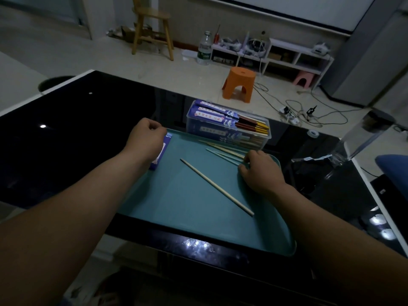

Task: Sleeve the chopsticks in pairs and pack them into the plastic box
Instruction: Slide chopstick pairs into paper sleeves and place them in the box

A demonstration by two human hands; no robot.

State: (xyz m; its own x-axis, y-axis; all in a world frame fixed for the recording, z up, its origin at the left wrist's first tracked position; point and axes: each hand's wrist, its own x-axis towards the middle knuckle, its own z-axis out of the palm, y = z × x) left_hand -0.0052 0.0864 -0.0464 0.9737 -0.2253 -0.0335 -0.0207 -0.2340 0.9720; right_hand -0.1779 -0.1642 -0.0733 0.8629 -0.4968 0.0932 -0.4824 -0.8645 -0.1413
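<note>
Left hand [146,138], right hand [261,172], one lone chopstick [217,187].

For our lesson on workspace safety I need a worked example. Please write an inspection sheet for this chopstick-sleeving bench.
Surface: glossy black table with a teal tray on it.
Job's things: plastic box at the tray's far edge holds sleeved chopsticks; loose chopsticks and a single chopstick lie on the tray; paper sleeves at its left edge.
Clutter: tape roll and clear plastic bag on the table's right side.
Hands: left hand curled over the sleeves, grip unclear; right hand curled on the loose chopsticks' near ends.
Cables: cords tangled on the floor beyond the table.
Surroundings: orange stool, wooden chair, water bottle, low shelf.
</note>
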